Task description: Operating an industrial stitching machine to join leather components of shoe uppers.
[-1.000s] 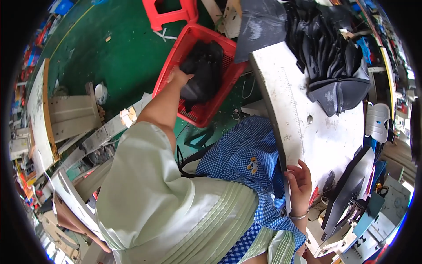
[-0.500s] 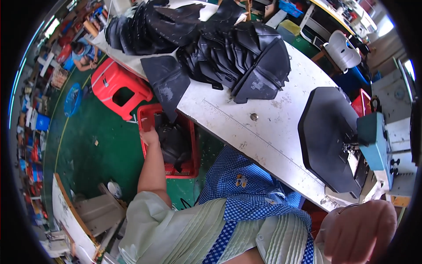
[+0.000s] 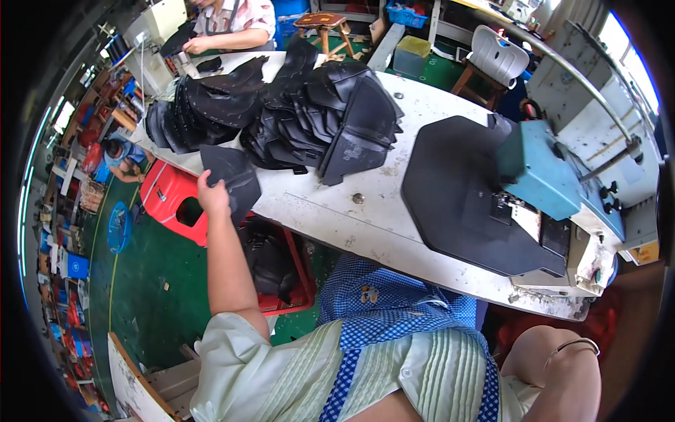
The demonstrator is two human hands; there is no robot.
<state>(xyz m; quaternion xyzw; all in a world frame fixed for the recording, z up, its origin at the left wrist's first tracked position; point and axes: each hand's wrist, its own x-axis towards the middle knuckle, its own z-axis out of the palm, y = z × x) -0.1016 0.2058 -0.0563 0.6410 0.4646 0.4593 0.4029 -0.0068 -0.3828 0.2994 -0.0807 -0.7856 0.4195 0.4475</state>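
My left hand [image 3: 213,195] reaches out to the stack side of the white table and grips the lower left edge of a dark, flat leather-like piece [image 3: 233,176]. That piece overhangs the table's edge, beside a heap of overlapping black cut pieces [image 3: 302,119]. Below my left forearm stands a red plastic basket [image 3: 304,278] holding more black pieces [image 3: 268,264]. At the lower right my right arm is bent, with a bracelet round the wrist. Of my right hand [image 3: 573,387] the fingers do not show.
A teal sewing machine [image 3: 541,169] with a black board [image 3: 450,190] stands on the right of the white table [image 3: 316,221]. A red stool [image 3: 165,197] is beyond the basket. Across the table another person [image 3: 235,28] works; a second person [image 3: 123,158] is farther left.
My left hand has moved up from the basket to the dark piece at the table edge. My view has shifted, bringing the person across the table into sight. My right hand has dropped partly out of view.
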